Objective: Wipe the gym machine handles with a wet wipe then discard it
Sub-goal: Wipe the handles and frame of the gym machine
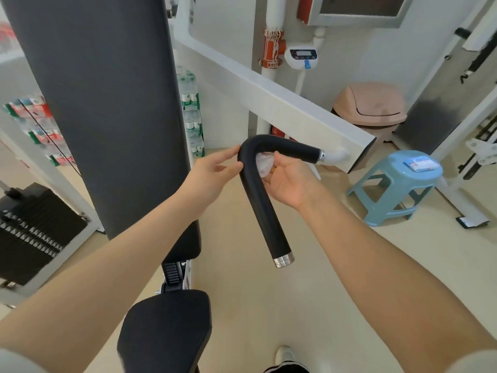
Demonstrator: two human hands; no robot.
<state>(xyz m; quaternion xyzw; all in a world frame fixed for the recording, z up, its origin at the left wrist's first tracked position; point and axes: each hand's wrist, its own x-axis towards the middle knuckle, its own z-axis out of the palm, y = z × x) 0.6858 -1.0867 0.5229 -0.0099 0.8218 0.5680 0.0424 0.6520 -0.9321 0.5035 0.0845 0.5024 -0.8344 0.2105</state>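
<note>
A black bent handle (265,208) hangs from the white arm (271,100) of the gym machine; its lower end has a chrome cap. My right hand (289,179) holds a crumpled white wet wipe (264,164) against the inner side of the handle's bend. My left hand (215,175) reaches in from the left with straight fingers, and its fingertips touch the outer side of the bend.
A tall black back pad (107,103) and a black seat (166,329) stand on the left. A pink lidded bin (372,107) sits at the back right. A light blue stool (395,184) carries a wipe packet (421,163). A weight stack (32,232) is far left.
</note>
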